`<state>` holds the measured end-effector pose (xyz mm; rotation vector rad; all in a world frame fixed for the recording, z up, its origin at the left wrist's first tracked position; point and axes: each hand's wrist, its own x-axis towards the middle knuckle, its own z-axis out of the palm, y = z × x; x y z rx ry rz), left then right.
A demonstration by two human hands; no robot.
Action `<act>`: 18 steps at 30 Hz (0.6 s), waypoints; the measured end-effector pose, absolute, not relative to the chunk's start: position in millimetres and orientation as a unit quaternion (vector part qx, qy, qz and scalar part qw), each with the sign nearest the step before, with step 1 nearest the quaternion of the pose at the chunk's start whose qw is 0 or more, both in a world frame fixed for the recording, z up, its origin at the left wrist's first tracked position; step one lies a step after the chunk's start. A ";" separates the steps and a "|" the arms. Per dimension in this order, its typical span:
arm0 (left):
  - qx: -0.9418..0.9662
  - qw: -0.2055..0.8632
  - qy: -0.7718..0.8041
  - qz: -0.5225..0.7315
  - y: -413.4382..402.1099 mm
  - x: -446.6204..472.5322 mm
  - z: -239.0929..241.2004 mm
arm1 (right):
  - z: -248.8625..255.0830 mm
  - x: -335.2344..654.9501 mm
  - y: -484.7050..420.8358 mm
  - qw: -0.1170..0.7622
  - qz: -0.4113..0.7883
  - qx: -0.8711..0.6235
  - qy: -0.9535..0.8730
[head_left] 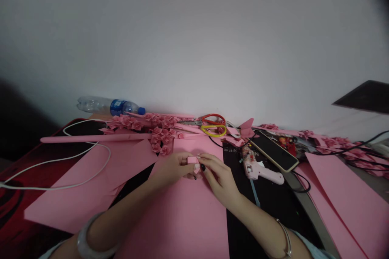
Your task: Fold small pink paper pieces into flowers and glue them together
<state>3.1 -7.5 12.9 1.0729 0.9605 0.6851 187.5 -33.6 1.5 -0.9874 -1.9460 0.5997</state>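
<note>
Both of my hands meet over a large sheet of pink paper [188, 218]. Between their fingertips is a small folded piece of pink paper [192, 160]. My left hand [172, 168] pinches it from the left, thumb on the near face. My right hand [220, 176] closes on its right side, with a dark-nailed thumb against it. Fingers cover parts of the folded piece, so its full shape is hidden. Just beyond my hands lie several pink paper flowers [161, 135] and scissors [214, 125] with a red and a yellow handle loop.
A pink glue gun [264, 173] and a phone [275, 151] lie to the right. More pink sheets [349, 198] are at the far right. A plastic bottle [111, 105] rests on its side by the wall. A white cable [54, 158] loops across the left; a pink paper tube [94, 138] lies there.
</note>
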 end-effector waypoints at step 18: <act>0.602 0.658 0.387 0.233 -8.4 1.8 7.3 | 2.7 183.2 -35.0 0.381 0.333 -0.483 -0.714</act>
